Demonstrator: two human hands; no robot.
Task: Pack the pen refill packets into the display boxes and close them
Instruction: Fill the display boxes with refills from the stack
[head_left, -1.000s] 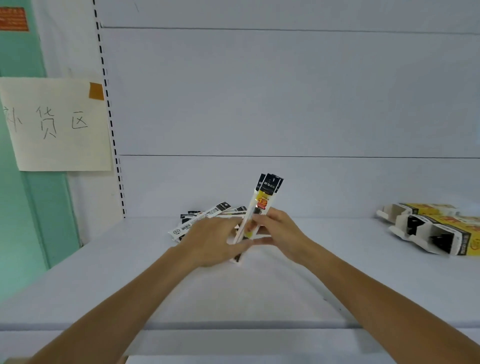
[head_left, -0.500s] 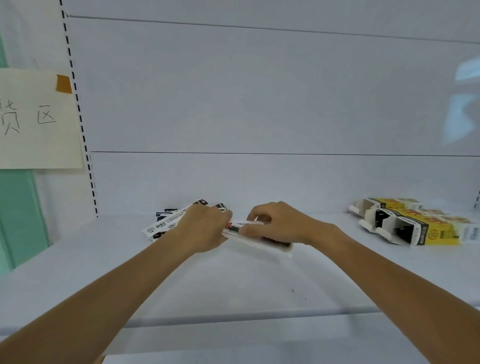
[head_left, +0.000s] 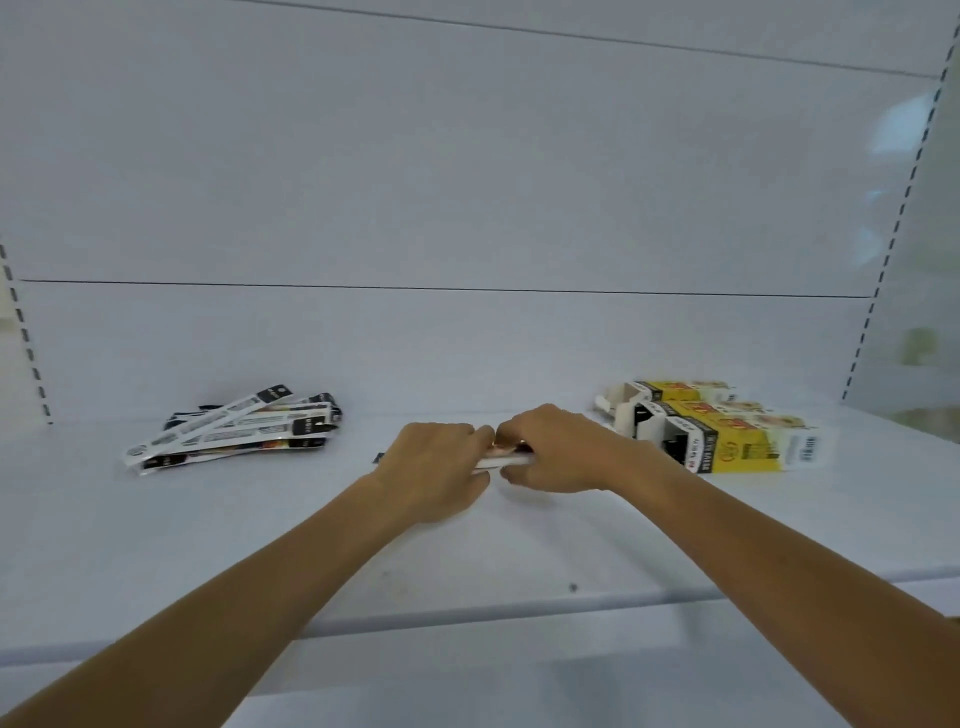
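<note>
Both hands meet at the middle of the white shelf, holding a small bundle of pen refill packets (head_left: 503, 460) flat and lengthwise between them. My left hand (head_left: 434, 470) grips its left end and my right hand (head_left: 553, 452) grips its right end; most of the bundle is hidden under the fingers. A loose pile of black-and-white refill packets (head_left: 234, 434) lies on the shelf to the left. Two yellow display boxes (head_left: 727, 441) lie on their sides at the right, with their left end flaps open.
The white shelf (head_left: 467, 551) has a front edge close to me and a plain white back panel behind. Slotted uprights stand at the far left and far right.
The bundle stood upright in both hands a second ago; it now lies flat on the shelf. Both hands with the bundle have moved right, away from the pile and closer to the boxes.
</note>
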